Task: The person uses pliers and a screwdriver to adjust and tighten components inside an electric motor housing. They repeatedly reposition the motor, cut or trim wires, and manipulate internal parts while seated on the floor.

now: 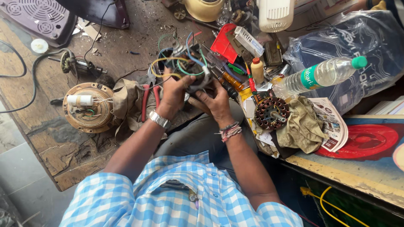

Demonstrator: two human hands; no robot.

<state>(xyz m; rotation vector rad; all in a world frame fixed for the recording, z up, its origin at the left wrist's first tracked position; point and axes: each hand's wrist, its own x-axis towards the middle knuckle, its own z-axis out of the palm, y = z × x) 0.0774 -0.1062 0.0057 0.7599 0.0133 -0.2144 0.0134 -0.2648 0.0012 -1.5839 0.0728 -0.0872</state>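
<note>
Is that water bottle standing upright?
No, the bottle lies on its side against the plastic bag, green cap pointing right.

Bright, even daylight, soft shadows, mild glare on the plastic bottle (320, 75) (slight wide-angle stretch at the edges).

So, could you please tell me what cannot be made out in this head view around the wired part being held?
- Wired grey part: its underside is hidden by the left hand and right hand.
- Cream round housing: cut off by the top edge.
- Red disc: cut off at the right edge.
- Small parts behind the red plastic tray: too small to tell.
</note>
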